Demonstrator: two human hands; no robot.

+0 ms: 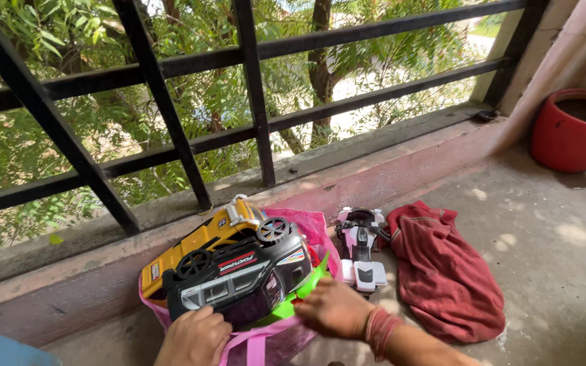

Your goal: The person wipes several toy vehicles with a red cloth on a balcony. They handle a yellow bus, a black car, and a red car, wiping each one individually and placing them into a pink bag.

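Down at the bottom edge, the left hand (194, 337) is curling its knuckles against the near side of the black toy car (239, 281); whether the fingers are actually closing on it, I cannot tell. The right hand (334, 308), threads at the wrist, is reaching in palm down, fingers tucking over the pink bag (266, 339) rim. The car is lying on its side in that bag, beside a yellow toy truck (201, 244). Further out, a white toy car (362, 251), red cloth (442, 271), railing (259, 102).
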